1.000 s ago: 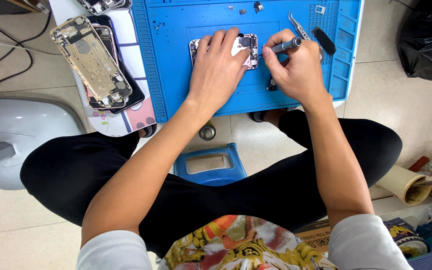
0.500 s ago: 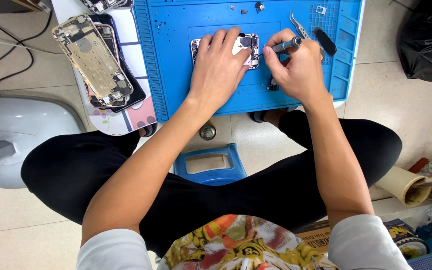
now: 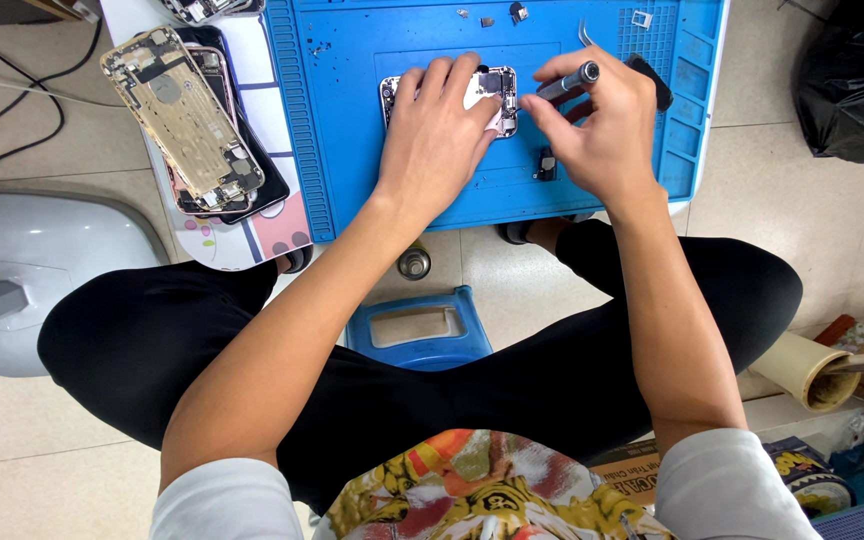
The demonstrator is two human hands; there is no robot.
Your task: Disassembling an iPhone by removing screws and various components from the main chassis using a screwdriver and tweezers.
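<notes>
Since half a second ago, your right hand [image 3: 600, 130] has shifted slightly toward the opened phone [image 3: 492, 96] and now pinches the grey screwdriver [image 3: 564, 82] between thumb and fingers, with its tip at the phone's right edge. Your left hand [image 3: 435, 140] stays flat on the phone with fingers spread, pressing it down without gripping. The phone lies near the middle of the blue repair mat [image 3: 342, 120], as before. A small black part [image 3: 546, 164] rests on the mat just below your right hand. To the left, a stripped gold phone chassis [image 3: 180, 118] lies on a stack of other phones. Below the mat, a blue stool [image 3: 420, 330] stands on the tiled floor [image 3: 12, 470], and a black bag [image 3: 857, 80] sits at the far right.
</notes>
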